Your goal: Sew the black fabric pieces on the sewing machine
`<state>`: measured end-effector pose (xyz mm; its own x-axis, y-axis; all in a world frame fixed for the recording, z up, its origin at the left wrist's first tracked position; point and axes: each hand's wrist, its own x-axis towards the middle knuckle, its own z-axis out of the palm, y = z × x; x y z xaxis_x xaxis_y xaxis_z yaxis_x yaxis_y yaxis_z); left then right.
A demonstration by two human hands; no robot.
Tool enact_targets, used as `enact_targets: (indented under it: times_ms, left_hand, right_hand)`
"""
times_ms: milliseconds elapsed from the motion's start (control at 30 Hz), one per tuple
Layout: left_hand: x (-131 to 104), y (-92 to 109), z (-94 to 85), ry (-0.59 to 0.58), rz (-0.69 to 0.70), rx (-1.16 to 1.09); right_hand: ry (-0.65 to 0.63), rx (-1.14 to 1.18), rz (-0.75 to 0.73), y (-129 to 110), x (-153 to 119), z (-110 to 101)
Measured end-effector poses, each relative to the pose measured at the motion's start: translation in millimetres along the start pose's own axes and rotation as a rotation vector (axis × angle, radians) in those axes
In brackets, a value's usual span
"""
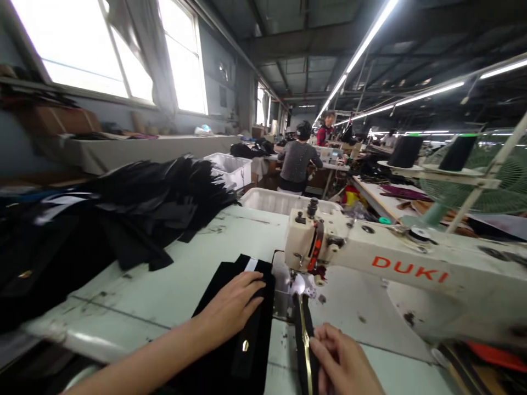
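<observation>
My left hand (234, 300) lies flat on a black fabric piece (222, 362), fingers stretched out. That piece has a white strip (251, 265) at its far end and a small gold metal part (245, 345) nearer me. My right hand (340, 356) pinches the edge of a black zipper (303, 329) with gold teeth. The zipper runs from just in front of the needle area of a white sewing machine (362, 252) towards me. A small light shines beside the needle, whose tip I cannot make out.
A heap of black fabric pieces (164, 192) covers the table's left side. White plastic bins (267, 196) stand behind the table. Thread cones (405, 151) and a green fan (473, 181) are at the right. Farther back a person (298, 162) sits at another machine.
</observation>
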<state>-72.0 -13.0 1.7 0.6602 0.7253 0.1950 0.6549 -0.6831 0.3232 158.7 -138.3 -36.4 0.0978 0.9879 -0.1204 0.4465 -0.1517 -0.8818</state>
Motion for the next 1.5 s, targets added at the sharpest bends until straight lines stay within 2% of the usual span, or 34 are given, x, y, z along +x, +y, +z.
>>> enact_targets:
  times_ms: [67,133,200,233,333,433,633,733,800,900,967,1300,1500]
  left_hand:
    - [17.9,-10.2,-1.1,-0.017,-0.014,0.009]
    - [36.1,-20.7,-1.0,-0.036,-0.022,0.004]
    - [52.4,-30.1,-0.7,-0.066,-0.025,-0.015]
    - [59.2,-34.1,-0.6,-0.086,-0.024,-0.030]
    - [71.4,-41.5,0.3,-0.152,-0.019,-0.086]
    - [73.2,-40.1,3.4,-0.180,-0.031,-0.151]
    - [65.4,-10.7,14.1,-0.089,-0.090,-0.285]
    - [47.5,6.1,19.5,0.006,-0.110,-0.272]
    - [28.6,12.2,25.3,0.001,-0.049,-0.275]
    - [2.3,14.1,36.1,-0.081,0.161,-0.219]
    - [-6.3,14.4,41.0,-0.082,0.254,-0.142]
    - [0.9,22.9,31.2,-0.014,0.290,-0.123]
    - [3.2,27.6,21.9,-0.105,0.250,-0.098]
  right_hand:
    - [-0.008,-0.102,0.002,-4.1,20.8,2.2]
    - [0.107,-0.310,-0.075,-1.4,32.2,-7.8]
    - [0.228,-0.504,-0.244,3.3,38.6,-20.1]
    - [0.249,-0.577,-0.362,5.3,41.4,-25.2]
    - [0.185,-0.691,-0.735,9.6,51.4,-33.0]
    - [0.155,-0.765,-0.916,15.0,61.3,-32.1]
    - [0.172,-0.865,-1.025,31.6,65.9,-21.2]
    - [0.204,-0.869,-1.046,34.4,64.8,-17.9]
    - [0.245,-0.864,-1.059,33.2,64.2,-16.6]
    - [0.346,-0.876,-1.111,30.3,63.7,-14.9]
    - [0.404,-0.891,-1.164,30.8,64.0,-14.0]
    - [0.367,-1.020,-1.224,60.4,72.3,-13.8]
    - [0.378,-1.050,-1.248,61.2,73.5,-13.8]
